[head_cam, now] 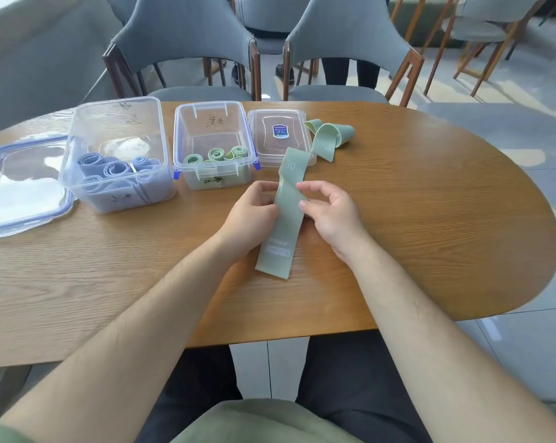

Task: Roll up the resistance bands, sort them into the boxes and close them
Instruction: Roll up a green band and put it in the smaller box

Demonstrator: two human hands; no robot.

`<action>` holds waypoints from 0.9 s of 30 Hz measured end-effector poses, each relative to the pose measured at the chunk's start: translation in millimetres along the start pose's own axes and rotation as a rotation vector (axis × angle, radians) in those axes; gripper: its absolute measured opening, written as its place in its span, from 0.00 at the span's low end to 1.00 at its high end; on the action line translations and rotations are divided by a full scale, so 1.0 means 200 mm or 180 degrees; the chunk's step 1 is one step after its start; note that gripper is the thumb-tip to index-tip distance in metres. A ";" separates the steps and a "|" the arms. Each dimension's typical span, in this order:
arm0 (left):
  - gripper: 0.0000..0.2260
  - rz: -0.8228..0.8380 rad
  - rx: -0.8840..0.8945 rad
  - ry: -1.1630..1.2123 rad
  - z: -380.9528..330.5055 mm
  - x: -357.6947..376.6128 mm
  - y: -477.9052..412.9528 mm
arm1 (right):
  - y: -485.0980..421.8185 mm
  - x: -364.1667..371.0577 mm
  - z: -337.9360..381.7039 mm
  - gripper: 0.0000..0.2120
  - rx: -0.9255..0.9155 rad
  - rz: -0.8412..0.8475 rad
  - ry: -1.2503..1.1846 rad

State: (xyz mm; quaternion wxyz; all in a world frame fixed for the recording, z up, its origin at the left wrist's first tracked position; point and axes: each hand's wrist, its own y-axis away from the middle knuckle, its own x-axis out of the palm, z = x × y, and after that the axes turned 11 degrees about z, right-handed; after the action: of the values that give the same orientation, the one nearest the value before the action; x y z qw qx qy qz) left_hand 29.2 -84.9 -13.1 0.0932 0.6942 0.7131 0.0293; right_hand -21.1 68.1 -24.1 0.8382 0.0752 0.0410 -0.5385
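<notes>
On wooden desk, pinching flat green band by its edges between left hand and right hand, green box just beyond the left; liable to spring open if rolled slack.

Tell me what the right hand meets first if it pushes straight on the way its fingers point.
The flat green resistance band: the right hand points up-left and its fingertips touch the band's edge. Beyond it, probably the left hand.
</notes>
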 end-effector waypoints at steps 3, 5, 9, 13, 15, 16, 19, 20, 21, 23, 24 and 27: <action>0.09 -0.0349 0.0077 -0.0767 -0.02 0.00 -0.01 | -0.01 0.01 -0.02 0.14 0.0016 -0.0046 0.0108; 0.12 -0.0411 0.0019 -0.1005 -0.02 -0.01 -0.01 | -0.02 0.01 -0.03 0.14 0.0055 -0.0071 0.0096; 0.18 -0.0264 -0.0295 -0.1377 -0.02 -0.02 -0.02 | -0.04 0.03 -0.05 0.13 0.0164 -0.0300 0.0414; 0.11 -0.0291 -0.0516 -0.1852 -0.03 -0.02 0.00 | -0.05 0.03 -0.04 0.12 0.0114 -0.0416 0.0690; 0.09 -0.0435 -0.0418 -0.2280 -0.04 -0.02 -0.01 | -0.06 0.02 -0.02 0.12 0.0084 -0.0492 0.0817; 0.10 -0.0509 -0.0331 -0.2414 -0.03 -0.02 -0.02 | -0.06 0.02 -0.02 0.11 0.0081 -0.0524 0.0940; 0.15 -0.0491 -0.0039 -0.2389 0.00 -0.01 -0.07 | -0.08 0.01 0.00 0.13 0.0041 -0.0532 0.1114; 0.16 -0.0428 0.0039 -0.2358 0.00 0.00 -0.09 | -0.10 0.01 0.01 0.14 0.0044 -0.0515 0.1124; 0.17 -0.0387 0.0104 -0.2346 0.00 0.01 -0.10 | -0.11 0.02 0.01 0.15 0.0056 -0.0491 0.1129; 0.16 -0.0399 0.0185 -0.2343 0.00 0.01 -0.13 | -0.14 0.02 0.00 0.16 0.0052 -0.0458 0.1148; 0.15 -0.0443 0.0210 -0.2343 0.00 0.00 -0.14 | -0.15 0.02 -0.01 0.16 0.0034 -0.0467 0.1169; 0.17 -0.0631 0.0231 -0.2389 0.04 0.00 -0.19 | -0.16 0.02 -0.02 0.18 -0.0067 -0.0621 0.1502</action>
State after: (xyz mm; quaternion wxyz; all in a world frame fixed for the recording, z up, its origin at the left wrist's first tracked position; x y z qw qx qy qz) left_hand -7.2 -87.9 -27.1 0.3253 0.5872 0.6936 -0.2612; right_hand -49.1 51.7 -31.6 0.7503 0.1857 0.2481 -0.5840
